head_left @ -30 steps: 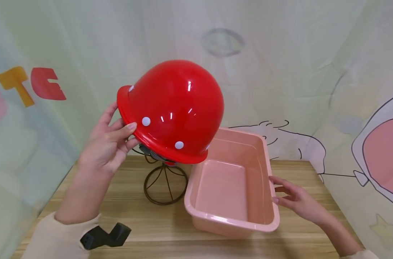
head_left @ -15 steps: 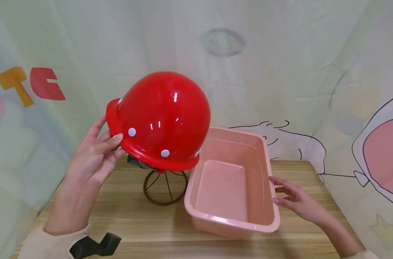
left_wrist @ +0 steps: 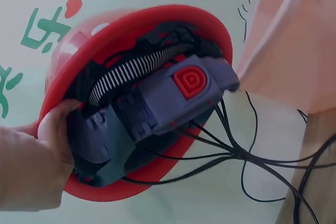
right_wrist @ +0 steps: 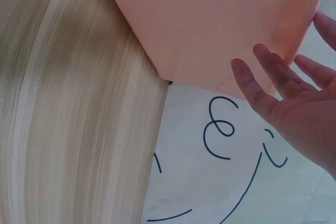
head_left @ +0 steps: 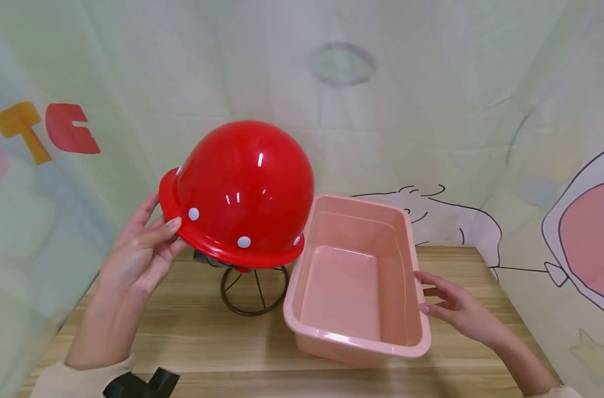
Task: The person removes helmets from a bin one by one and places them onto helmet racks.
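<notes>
A red hard hat (head_left: 247,193) with white dots hangs tilted in the air. My left hand (head_left: 137,254) holds its brim at the left, thumb on the outer side. From below, the left wrist view shows its grey inner harness (left_wrist: 168,98) and a red knob (left_wrist: 190,81). Under the hat stands a dark wire stand (head_left: 252,314), its upper part hidden. To the right is a pink plastic basin (head_left: 351,339) with nothing in it. My right hand (head_left: 456,309) touches the basin's right rim; its fingers lie extended along the outer wall in the right wrist view.
Everything stands on a wood-grain table (head_left: 207,342) closed in by printed curtains (head_left: 431,110) at the back and sides. The basin is close beside the stand's right side. A black device (head_left: 141,385) sits on my left wrist.
My left hand has moved the hard hat down and to the left, lowering it over the wire stand. The basin and my right hand have stayed in place.
</notes>
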`<control>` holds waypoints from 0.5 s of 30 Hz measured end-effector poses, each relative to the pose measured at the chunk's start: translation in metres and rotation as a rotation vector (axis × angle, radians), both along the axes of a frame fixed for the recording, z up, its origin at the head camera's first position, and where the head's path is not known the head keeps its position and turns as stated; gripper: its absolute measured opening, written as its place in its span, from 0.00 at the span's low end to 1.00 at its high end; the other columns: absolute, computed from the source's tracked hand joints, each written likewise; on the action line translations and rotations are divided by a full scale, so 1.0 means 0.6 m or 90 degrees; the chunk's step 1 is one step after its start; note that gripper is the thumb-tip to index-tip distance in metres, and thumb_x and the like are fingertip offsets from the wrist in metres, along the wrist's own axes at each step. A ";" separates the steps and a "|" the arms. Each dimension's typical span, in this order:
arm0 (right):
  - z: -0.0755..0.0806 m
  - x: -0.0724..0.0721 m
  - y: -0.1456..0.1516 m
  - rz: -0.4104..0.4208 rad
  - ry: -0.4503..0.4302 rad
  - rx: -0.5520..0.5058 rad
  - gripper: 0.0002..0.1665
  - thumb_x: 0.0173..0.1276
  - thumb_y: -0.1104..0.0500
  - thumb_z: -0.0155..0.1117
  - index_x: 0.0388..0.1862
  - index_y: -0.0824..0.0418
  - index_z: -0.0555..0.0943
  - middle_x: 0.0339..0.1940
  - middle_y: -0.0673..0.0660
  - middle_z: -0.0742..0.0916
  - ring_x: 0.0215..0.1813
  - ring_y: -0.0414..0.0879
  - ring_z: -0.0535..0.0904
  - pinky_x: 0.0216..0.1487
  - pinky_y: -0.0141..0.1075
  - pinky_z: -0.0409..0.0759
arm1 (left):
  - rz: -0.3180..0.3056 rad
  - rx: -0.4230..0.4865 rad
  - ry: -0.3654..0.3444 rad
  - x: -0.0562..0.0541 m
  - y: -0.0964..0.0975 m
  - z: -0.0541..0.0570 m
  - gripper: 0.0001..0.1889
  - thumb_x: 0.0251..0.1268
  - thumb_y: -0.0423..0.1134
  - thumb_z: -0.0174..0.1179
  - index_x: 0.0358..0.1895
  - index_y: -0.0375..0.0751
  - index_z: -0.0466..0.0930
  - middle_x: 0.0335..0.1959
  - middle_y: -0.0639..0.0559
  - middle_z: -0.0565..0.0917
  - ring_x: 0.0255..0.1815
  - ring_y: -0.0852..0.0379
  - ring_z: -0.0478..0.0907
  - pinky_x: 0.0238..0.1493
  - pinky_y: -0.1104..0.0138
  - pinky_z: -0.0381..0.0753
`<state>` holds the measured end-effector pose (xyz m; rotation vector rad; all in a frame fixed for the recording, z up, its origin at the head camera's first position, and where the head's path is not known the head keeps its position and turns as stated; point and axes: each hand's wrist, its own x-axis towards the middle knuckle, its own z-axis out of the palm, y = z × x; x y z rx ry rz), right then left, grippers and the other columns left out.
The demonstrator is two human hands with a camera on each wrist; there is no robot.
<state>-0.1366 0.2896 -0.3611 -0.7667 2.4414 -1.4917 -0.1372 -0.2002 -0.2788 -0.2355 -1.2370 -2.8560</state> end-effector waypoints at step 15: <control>-0.006 -0.002 -0.001 0.012 -0.001 -0.012 0.33 0.64 0.68 0.57 0.66 0.73 0.59 0.62 0.74 0.65 0.54 0.35 0.74 0.45 0.37 0.79 | -0.028 -0.066 -0.020 -0.012 -0.005 -0.017 0.37 0.65 0.25 0.49 0.72 0.51 0.44 0.60 0.45 0.66 0.48 0.50 0.78 0.42 0.61 0.79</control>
